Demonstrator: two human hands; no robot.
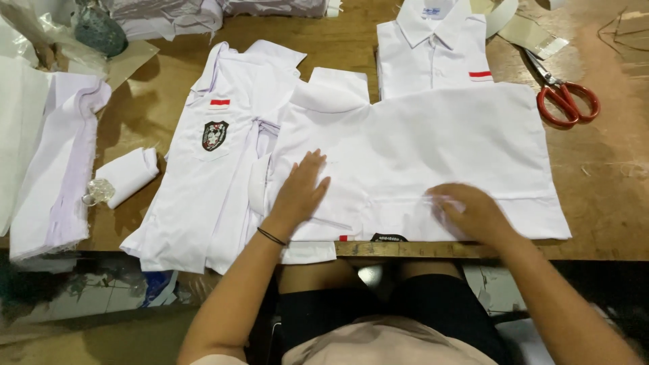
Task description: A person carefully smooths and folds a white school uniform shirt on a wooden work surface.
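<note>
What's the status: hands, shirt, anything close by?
Left hand flat on white shirt. Right hand pressing its lower edge. Red scissors lie apart, right.

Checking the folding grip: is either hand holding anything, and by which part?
Nothing is gripped. The left hand lies flat, and the right hand presses, on the white cotton shirt spread on the wooden table.

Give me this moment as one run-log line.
left hand: flat on white shirt | right hand: pressing shirt's lower edge | table: wooden | red scissors: far right, untouched | folded shirts: left
</note>
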